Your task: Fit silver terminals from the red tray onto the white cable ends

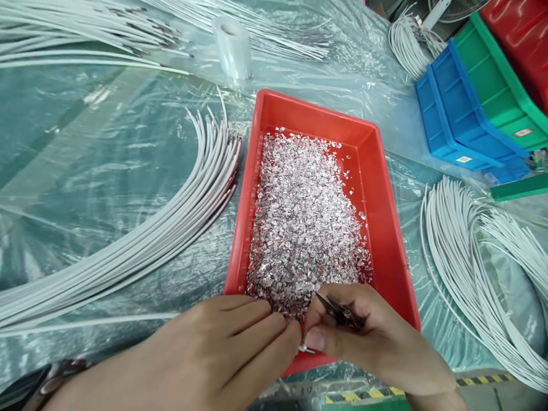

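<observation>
My left hand [244,348] is closed near the front edge of a red tray [396,228], its fingers curled around a white cable. The short tip of that cable [306,349] shows between my two hands, with the rest hidden under my left fingers. My right hand [363,337] pinches close to the tip with thumb and forefinger. It also holds a small dark pointed tool [338,311], like snips or tweezers, mostly covered by the fingers. Below the hands, a heap of shiny silver foil scraps [303,217] covers much of the tray floor.
A thick bundle of white cables [171,222] lies left of the tray, with coiled cables [466,257] to the right. A clear plastic film roll [233,48] stands behind. Blue bins [458,114] and a green bin [500,85] are stacked back right.
</observation>
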Available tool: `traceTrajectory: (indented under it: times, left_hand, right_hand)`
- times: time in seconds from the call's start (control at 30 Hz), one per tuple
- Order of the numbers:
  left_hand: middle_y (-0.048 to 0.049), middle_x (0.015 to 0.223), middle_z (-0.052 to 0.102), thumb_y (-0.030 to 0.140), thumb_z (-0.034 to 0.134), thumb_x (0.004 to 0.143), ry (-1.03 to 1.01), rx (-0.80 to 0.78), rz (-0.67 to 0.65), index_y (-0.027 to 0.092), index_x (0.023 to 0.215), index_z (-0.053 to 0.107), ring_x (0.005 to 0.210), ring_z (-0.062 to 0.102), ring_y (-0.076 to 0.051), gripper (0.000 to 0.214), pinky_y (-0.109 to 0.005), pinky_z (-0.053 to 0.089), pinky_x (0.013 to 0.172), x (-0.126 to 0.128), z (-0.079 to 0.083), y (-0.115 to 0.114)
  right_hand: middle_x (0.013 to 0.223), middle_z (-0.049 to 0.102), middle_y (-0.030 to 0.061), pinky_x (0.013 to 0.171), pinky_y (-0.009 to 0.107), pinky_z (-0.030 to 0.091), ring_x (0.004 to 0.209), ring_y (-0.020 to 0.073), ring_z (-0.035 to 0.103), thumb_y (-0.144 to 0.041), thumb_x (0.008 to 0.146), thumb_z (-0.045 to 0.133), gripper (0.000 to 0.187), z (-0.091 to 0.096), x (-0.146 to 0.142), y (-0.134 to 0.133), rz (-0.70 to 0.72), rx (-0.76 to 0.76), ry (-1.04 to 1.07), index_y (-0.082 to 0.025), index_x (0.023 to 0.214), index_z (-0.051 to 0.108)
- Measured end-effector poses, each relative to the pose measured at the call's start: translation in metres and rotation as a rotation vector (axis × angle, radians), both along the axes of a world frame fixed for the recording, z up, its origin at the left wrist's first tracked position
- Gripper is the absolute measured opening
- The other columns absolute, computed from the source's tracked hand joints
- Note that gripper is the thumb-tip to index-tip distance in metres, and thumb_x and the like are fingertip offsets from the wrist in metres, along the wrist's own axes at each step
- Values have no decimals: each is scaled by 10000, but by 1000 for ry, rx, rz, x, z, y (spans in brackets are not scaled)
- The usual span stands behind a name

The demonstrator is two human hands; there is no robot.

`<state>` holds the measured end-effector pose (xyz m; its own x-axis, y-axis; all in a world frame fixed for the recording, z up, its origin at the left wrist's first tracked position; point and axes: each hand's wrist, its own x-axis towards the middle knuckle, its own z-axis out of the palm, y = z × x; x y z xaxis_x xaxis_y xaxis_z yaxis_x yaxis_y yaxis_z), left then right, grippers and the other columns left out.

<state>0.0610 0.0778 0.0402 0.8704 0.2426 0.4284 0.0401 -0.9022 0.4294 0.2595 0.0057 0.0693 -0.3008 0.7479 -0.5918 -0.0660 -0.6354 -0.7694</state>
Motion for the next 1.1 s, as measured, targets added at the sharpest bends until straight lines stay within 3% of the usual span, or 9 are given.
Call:
traceTrajectory:
  times: [0.5, 0.9, 1.0, 1.1]
  left_hand:
    - [1, 690, 662, 107, 208, 1029, -64, 26, 18, 139, 933, 559, 548, 556, -145, 366, -316, 412, 553, -3, -3, -3]
    - [-61, 819, 724, 79, 266, 989, -16, 7, 2, 112, 1072, 554, 636, 643, -185, 301, -338, 486, 583, -5, -9, -6]
    - [-49, 787, 708, 63, 293, 977, -47, -113, 54, 133, 1043, 530, 611, 638, -168, 256, -300, 486, 566, -5, -9, -6]
    - [-25, 796, 681, 89, 306, 974, 8, -400, 91, 182, 991, 513, 631, 644, -144, 228, -245, 479, 532, -5, -4, -5]
  right_hand:
    - [644, 443, -69, 522, 181, 308, 584, 67, 344, -119, 813, 692, 97, -2, -2, -1, -26, 59, -3, -160, 779, 611]
    - [655, 448, -62, 526, 194, 315, 589, 72, 357, -188, 851, 653, 111, 1, -3, -1, -5, 72, -42, -175, 768, 580]
    - [671, 464, -53, 520, 202, 314, 597, 79, 376, -249, 891, 612, 108, 1, -3, -2, -38, 156, -138, -191, 803, 591]
    - [632, 462, -60, 465, 202, 298, 536, 79, 373, -242, 899, 594, 55, -1, -5, -4, -137, 335, -287, -229, 852, 618]
